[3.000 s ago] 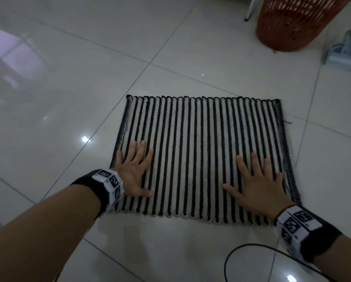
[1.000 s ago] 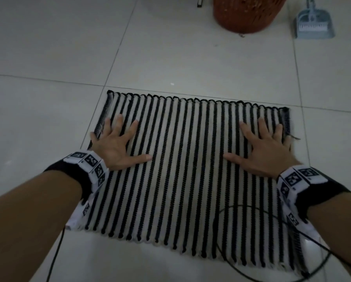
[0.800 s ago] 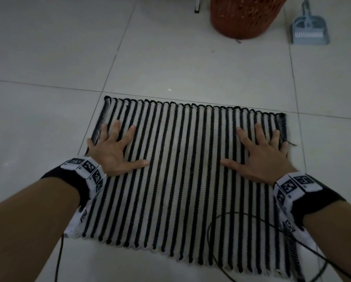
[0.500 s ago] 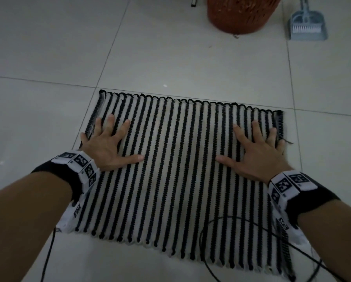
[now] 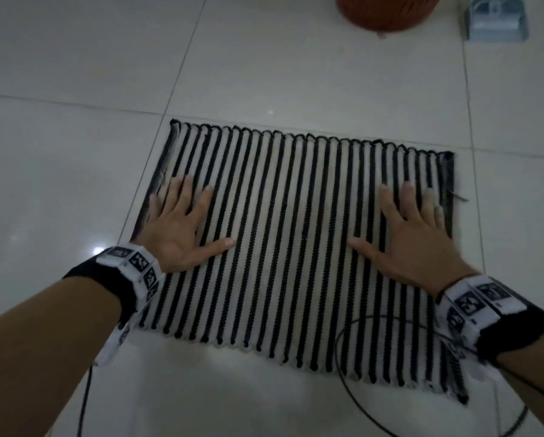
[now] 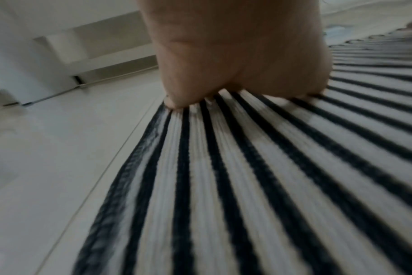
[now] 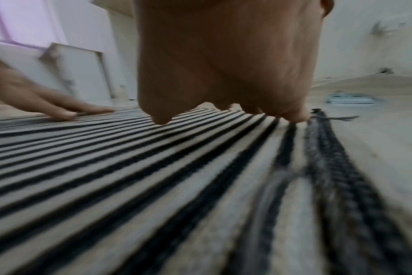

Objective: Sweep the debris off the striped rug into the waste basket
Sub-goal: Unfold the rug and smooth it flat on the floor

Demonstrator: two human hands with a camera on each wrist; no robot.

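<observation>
A black-and-white striped rug lies flat on the pale tiled floor. My left hand presses palm down on the rug's left side, fingers spread and straight. My right hand lies flat on the rug's right side near the dark border. Both palms sit on the stripes in the wrist views, the left hand and the right hand. The orange waste basket stands beyond the rug at the top edge. I see no debris on the rug.
A grey-blue dustpan with a brush lies on the floor right of the basket. A black cable loops over the rug's near right corner. White furniture stands along the wall to the left.
Both hands stay flat on the rug and have slid a little along it; 3 s ago they lay near its front edge. The view has shifted slightly.
</observation>
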